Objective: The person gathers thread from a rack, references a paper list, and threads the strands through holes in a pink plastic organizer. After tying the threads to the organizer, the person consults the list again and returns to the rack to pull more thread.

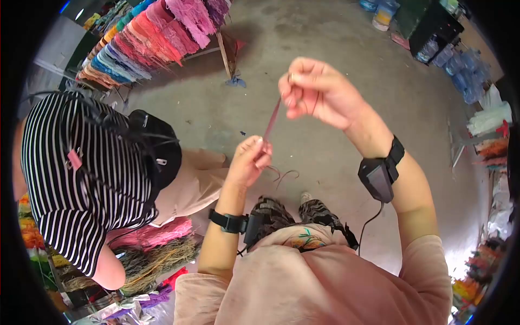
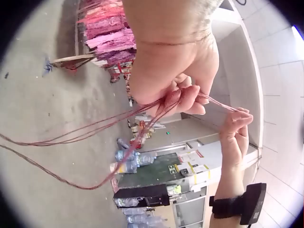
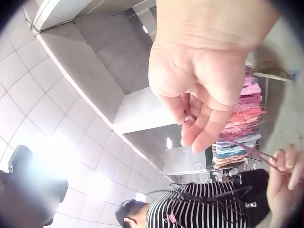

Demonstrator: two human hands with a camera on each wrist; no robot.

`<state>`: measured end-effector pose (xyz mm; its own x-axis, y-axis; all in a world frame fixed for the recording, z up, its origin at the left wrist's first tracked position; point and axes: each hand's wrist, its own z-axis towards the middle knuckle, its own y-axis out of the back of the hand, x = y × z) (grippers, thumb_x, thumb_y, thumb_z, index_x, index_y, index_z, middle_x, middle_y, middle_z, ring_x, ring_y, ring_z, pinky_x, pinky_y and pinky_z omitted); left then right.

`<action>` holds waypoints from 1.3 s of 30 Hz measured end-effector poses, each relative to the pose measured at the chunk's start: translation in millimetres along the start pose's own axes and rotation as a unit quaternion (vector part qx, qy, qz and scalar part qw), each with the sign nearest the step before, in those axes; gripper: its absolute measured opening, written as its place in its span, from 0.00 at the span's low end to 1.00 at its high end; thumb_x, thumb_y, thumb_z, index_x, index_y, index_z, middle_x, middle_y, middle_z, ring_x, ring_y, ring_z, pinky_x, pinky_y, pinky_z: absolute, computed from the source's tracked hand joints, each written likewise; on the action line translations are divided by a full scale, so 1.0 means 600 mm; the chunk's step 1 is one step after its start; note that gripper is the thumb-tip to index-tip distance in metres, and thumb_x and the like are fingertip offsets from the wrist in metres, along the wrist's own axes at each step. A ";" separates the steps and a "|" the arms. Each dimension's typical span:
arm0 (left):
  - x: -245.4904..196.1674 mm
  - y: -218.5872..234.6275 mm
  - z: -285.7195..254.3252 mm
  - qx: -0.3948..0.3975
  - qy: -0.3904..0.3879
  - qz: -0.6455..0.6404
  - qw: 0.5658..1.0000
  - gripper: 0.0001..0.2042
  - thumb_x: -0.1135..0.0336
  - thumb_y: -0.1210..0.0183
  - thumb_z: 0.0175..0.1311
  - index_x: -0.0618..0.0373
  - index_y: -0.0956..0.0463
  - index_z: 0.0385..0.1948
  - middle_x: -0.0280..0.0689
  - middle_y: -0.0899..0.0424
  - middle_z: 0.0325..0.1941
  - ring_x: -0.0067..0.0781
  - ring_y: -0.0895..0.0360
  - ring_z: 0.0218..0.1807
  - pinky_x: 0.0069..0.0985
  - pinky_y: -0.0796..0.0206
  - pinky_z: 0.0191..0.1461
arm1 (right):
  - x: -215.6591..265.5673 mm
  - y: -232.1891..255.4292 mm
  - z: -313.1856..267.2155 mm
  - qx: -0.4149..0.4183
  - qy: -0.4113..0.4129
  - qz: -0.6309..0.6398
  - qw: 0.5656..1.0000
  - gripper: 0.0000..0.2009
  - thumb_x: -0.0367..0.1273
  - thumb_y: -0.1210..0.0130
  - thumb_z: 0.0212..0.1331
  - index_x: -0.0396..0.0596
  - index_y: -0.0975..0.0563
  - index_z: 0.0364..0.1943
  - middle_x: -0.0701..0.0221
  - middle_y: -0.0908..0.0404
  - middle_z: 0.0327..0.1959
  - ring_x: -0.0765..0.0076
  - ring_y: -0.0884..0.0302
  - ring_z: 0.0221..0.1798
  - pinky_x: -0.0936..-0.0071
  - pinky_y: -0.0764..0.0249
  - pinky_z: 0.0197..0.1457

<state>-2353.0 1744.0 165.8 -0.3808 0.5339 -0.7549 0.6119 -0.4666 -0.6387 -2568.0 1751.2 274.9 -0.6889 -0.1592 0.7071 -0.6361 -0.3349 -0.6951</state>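
Note:
Dark pink strands [image 1: 273,120] stretch between the two raised hands in the head view. The left hand [image 1: 250,161] grips them lower down, and loose ends loop below it. Higher and to the right, the right hand [image 1: 324,93] pinches the upper end between thumb and fingers. In the left wrist view, the left hand [image 2: 178,76] has its fingers curled round several thin strands [image 2: 137,137] that hang in long loops. The right wrist view shows the right hand [image 3: 197,95] with fingers bent round the strand end, the strands running down toward the left hand.
Racks of coloured yarn [image 1: 157,32] stand at the upper left. A person in a striped shirt [image 1: 92,162] is close on the left, beside pink and olive yarn bundles [image 1: 157,260]. Plastic bottles [image 1: 468,76] and more yarn line the right side. Concrete floor [image 1: 216,108] lies between.

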 end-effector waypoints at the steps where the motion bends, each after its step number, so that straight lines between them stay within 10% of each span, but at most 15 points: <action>1: -0.002 0.006 0.031 -0.030 -0.011 0.002 0.999 0.10 0.62 0.54 0.61 0.55 0.34 0.21 0.33 0.29 0.25 0.14 0.47 0.14 0.14 0.48 0.23 | 0.026 0.029 0.026 0.014 0.020 0.007 1.000 0.03 0.27 0.56 0.56 0.43 0.32 0.27 0.65 0.27 0.29 0.74 0.27 0.28 0.73 0.23 0.36; 8: -0.010 0.164 0.199 -0.152 -0.026 -0.009 0.988 0.08 0.64 0.53 0.60 0.57 0.32 0.24 0.31 0.30 0.23 0.12 0.49 0.15 0.12 0.54 0.20 | 0.154 0.194 0.259 0.050 0.083 -0.022 0.995 0.04 0.26 0.56 0.54 0.39 0.30 0.26 0.67 0.29 0.28 0.76 0.31 0.27 0.62 0.34 0.55; 13: -0.054 0.265 0.328 -0.251 -0.063 -0.057 0.964 0.07 0.66 0.52 0.60 0.57 0.32 0.24 0.31 0.30 0.22 0.12 0.48 0.15 0.12 0.53 0.20 | 0.258 0.255 0.418 -0.026 0.094 -0.050 0.994 0.04 0.25 0.56 0.54 0.39 0.29 0.27 0.70 0.28 0.21 0.74 0.28 0.26 0.68 0.27 0.42; 15: -0.081 0.292 0.376 -0.273 -0.075 -0.069 0.957 0.07 0.66 0.51 0.59 0.57 0.31 0.23 0.30 0.30 0.22 0.12 0.47 0.15 0.12 0.51 0.20 | 0.308 0.317 0.498 0.049 0.044 -0.067 0.996 0.04 0.25 0.56 0.54 0.38 0.31 0.26 0.66 0.29 0.27 0.75 0.33 0.27 0.60 0.39 0.59; 19: -0.127 0.321 0.451 -0.363 -0.068 -0.027 0.929 0.08 0.64 0.47 0.57 0.55 0.30 0.21 0.28 0.30 0.18 0.11 0.43 0.14 0.12 0.50 0.18 | 0.341 0.390 0.618 0.017 0.036 -0.005 0.999 0.04 0.25 0.56 0.54 0.38 0.33 0.25 0.67 0.33 0.25 0.74 0.36 0.27 0.60 0.42 0.61; 30: -0.196 0.481 0.521 -0.578 -0.062 -0.051 0.812 0.10 0.62 0.45 0.54 0.54 0.30 0.16 0.25 0.36 0.10 0.15 0.42 0.13 0.13 0.50 0.16 | 0.171 0.516 1.077 0.064 -0.173 0.137 0.973 0.03 0.26 0.55 0.53 0.42 0.30 0.29 0.66 0.26 0.28 0.69 0.29 0.29 0.60 0.36 0.55; 39: -0.233 0.509 0.529 -0.728 -0.061 -0.145 0.667 0.11 0.63 0.44 0.53 0.56 0.29 0.15 0.27 0.33 0.12 0.17 0.44 0.11 0.15 0.53 0.14 | -0.028 0.349 1.319 0.144 -0.391 0.175 0.892 0.02 0.27 0.55 0.54 0.46 0.30 0.29 0.69 0.27 0.29 0.72 0.29 0.29 0.57 0.34 0.52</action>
<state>-2332.7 1303.2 28.8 -0.6288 0.3507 -0.6940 0.4916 0.8708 -0.0054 -2414.6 948.8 219.5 -0.3035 -0.8624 0.4051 -0.2353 -0.3442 -0.9089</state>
